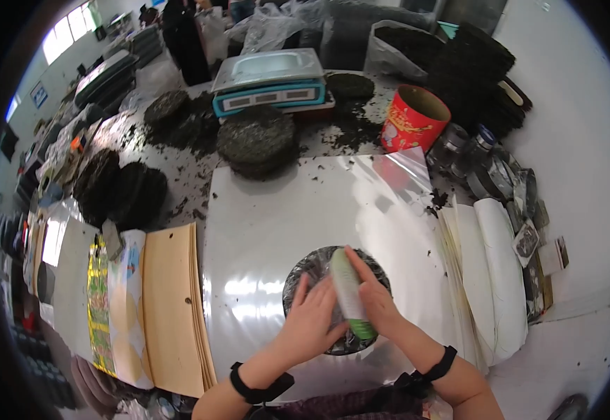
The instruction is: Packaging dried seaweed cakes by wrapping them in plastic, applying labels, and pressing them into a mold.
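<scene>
A round dark cake [354, 346], covered in shiny clear film, lies flat in front of me on a glossy pale sheet [278, 220]. My left hand [312, 320] rests over the left part of the cake, fingers apart, its thumb close to a green and white oblong object [348, 294]. That object is held in my right hand [375, 302], tilted above the cake; its exact kind is unclear. Both hands hide much of the cake's middle.
Dark round cakes [255, 137] and loose crumbs lie beyond the sheet, near a blue scale [270, 86]. A red can [415, 118] and jars [446, 144] stand at right. Brown paper [171, 310] flanks the sheet at left, white paper [499, 283] at right.
</scene>
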A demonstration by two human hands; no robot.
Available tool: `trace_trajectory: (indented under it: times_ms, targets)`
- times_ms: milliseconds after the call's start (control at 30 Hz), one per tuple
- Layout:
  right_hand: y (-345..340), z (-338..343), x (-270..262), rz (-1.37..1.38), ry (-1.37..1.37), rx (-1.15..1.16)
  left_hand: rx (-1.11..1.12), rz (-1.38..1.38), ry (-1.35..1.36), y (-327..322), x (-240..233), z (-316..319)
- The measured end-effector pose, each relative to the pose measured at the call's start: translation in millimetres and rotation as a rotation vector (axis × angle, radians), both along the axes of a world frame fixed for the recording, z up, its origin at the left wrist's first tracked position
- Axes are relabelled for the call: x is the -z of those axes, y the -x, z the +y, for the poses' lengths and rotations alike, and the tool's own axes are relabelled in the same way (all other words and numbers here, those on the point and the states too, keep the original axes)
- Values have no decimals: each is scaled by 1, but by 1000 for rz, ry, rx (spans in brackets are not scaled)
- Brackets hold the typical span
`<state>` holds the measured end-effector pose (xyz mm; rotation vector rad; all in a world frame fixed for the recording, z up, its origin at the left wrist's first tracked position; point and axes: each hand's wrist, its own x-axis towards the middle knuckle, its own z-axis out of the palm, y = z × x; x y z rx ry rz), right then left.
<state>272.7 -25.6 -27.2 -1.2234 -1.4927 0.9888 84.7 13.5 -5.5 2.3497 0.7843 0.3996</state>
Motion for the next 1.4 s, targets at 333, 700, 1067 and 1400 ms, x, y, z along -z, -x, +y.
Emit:
trace_trajectory:
  times_ms: [333,700,1067,1400]
  targets:
    - [50,-3,-7,-1061,-122,-159,-505,-420,801,49,31,5]
    - [-4,-49,-7,314,7,440,-411,-389,1196,44,38,29]
    - [30,-48,-57,-112,-548,311,-312,39,-222,74,-5,-23]
    - [62,-31,-17,-883,-294,-224,-1023,189,-425,302,77,-109]
